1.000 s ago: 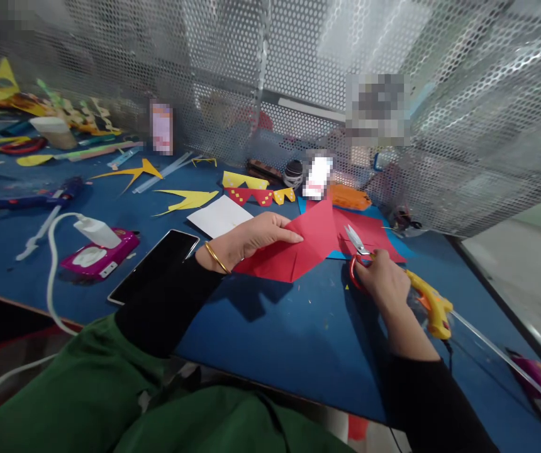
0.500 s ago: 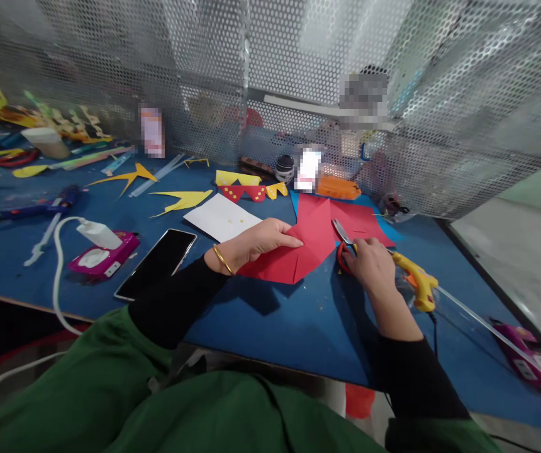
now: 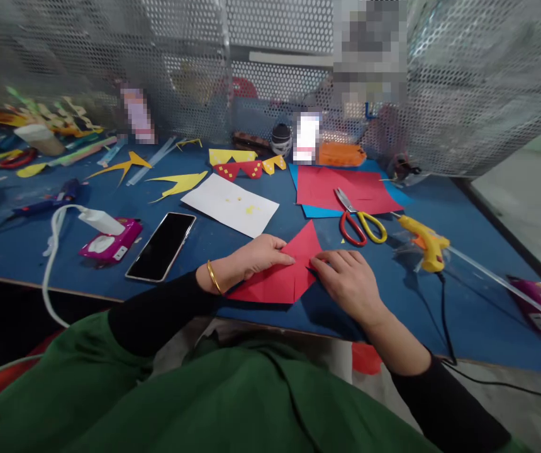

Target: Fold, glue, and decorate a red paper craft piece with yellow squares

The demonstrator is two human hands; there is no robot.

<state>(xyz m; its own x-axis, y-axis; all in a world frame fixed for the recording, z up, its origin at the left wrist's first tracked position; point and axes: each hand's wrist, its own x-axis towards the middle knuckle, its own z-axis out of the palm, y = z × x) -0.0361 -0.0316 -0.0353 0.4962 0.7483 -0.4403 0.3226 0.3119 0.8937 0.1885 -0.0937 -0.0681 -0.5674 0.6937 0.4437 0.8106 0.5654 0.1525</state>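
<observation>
A creased piece of red paper is held up just over the blue table near its front edge. My left hand pinches it from the left, thumb on top. My right hand has its fingertips closed on the right edge of the same paper. Beyond my right hand lie scissors with one red and one yellow handle, blades partly over a flat red sheet. That sheet rests on blue paper.
A yellow glue gun stands at the right. Left are a phone, a purple power socket and a white sheet. Red paper glasses and yellow cut-outs lie behind. A perforated metal screen closes the back.
My right hand has let go of the scissors, which now lie on the table, and has come left onto the red paper. The paper is closer to the table's front edge.
</observation>
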